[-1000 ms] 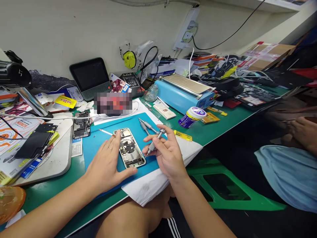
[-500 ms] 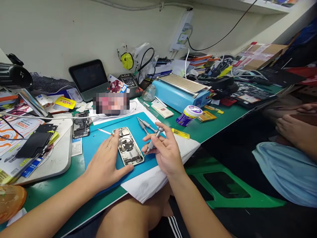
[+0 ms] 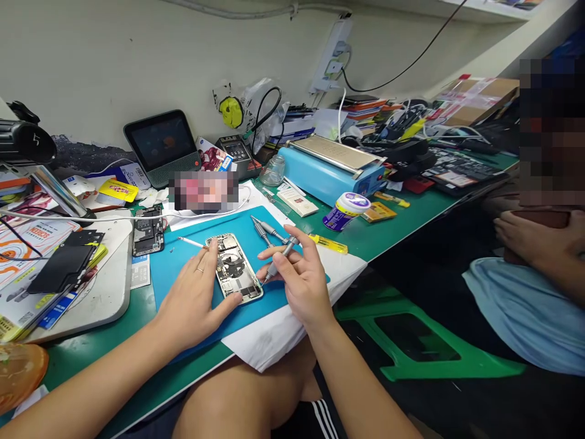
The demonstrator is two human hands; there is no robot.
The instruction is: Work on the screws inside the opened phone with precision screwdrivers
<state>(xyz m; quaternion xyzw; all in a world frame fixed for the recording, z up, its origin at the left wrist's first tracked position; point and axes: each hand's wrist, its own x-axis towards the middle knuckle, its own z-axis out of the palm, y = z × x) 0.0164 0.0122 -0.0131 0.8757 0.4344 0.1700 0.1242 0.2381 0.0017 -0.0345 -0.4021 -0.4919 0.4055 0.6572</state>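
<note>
An opened phone [image 3: 232, 268] lies on a blue mat [image 3: 183, 329], its inner parts and a round coil area showing. My left hand [image 3: 198, 292] holds it at its left side, fingers stretched along the upper left edge and the thumb at the lower left corner. A grey precision screwdriver [image 3: 278, 261] is in the closed fingers of my right hand [image 3: 304, 277], tilted, its tip at the phone's lower right edge. Whether the tip sits in a screw I cannot tell. More grey screwdrivers [image 3: 265, 228] lie just behind. Beyond my left fingertips is a thin white stick [image 3: 191, 242].
Left of the mat lies another opened phone [image 3: 148, 230]. Behind stand a smart display [image 3: 159, 146], a blue heating plate machine [image 3: 329, 171] and a purple-and-white tub [image 3: 346, 210]. A yellow-handled tool [image 3: 328, 244] lies rightward. A co-worker's hand [image 3: 525, 235] is at far right.
The screwdriver tip has moved from just beside the phone onto its lower right edge. My left thumb has shifted slightly up and left. The smart display has lit up.
</note>
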